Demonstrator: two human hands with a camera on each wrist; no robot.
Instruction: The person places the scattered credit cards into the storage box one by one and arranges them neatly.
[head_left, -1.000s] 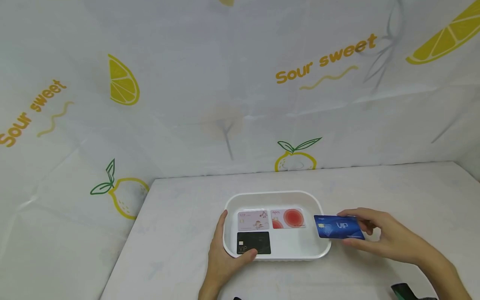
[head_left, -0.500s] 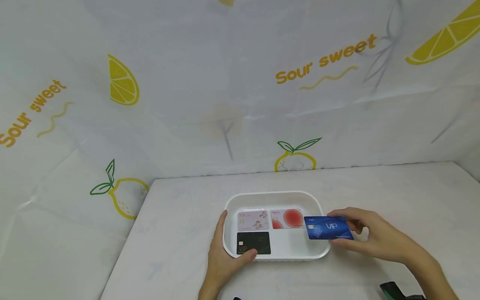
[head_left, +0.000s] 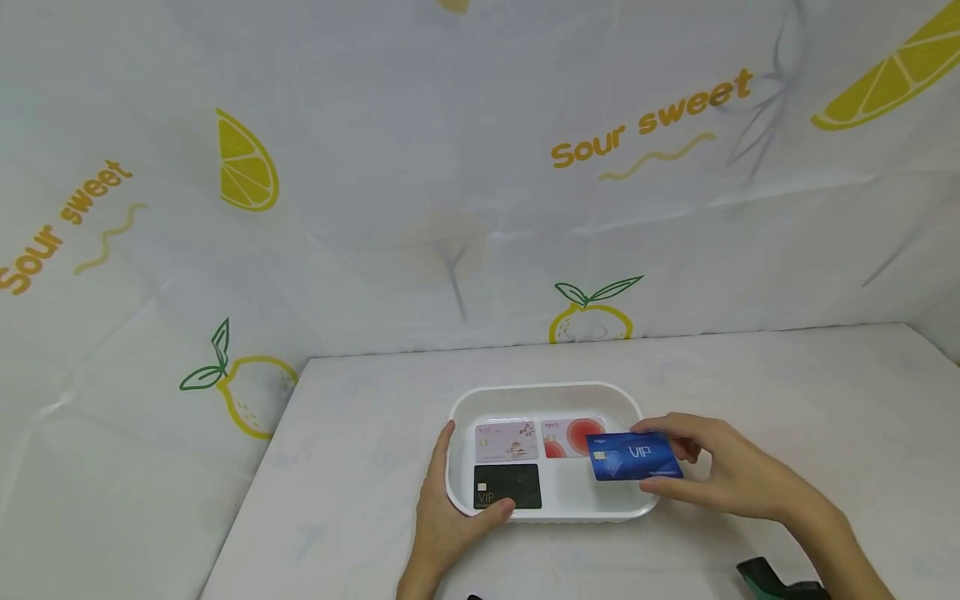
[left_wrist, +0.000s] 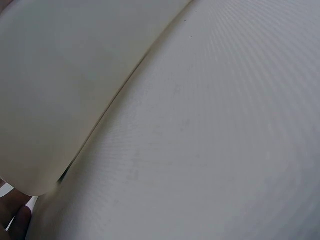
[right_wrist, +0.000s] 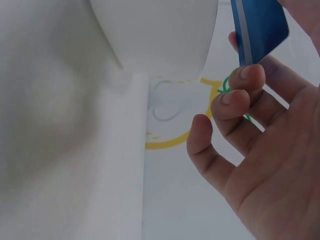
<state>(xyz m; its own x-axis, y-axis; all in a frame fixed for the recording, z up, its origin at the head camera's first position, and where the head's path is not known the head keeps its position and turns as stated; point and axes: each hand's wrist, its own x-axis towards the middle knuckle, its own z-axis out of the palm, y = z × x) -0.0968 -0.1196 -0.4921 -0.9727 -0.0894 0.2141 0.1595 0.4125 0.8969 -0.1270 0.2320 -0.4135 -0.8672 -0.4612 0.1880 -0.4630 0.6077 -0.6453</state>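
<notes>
In the head view, my left hand [head_left: 447,527] grips the left end of a white plastic tray [head_left: 649,502], its thumb over the front rim by a black VIP card [head_left: 517,482]. Inside the tray lie also a pale pink VIP card [head_left: 501,442] and a white card with red circles [head_left: 562,435]. My right hand [head_left: 720,467] pinches a blue VIP card [head_left: 637,460] by its right end, above the tray's right part, and this card overlaps the red-circle card from my view. The right wrist view shows the blue card's [right_wrist: 262,30] striped back, the other fingers loosely curled.
The tray stands on a white-covered table [head_left: 360,467]. Behind it hangs a white cloth [head_left: 375,208] printed with lemons and "Sour sweet". A black and green strap [head_left: 780,583] shows below the right forearm.
My right hand has moved left with the blue card, from beyond the tray's right rim to over its inside. The left hand and tray have stayed still.
</notes>
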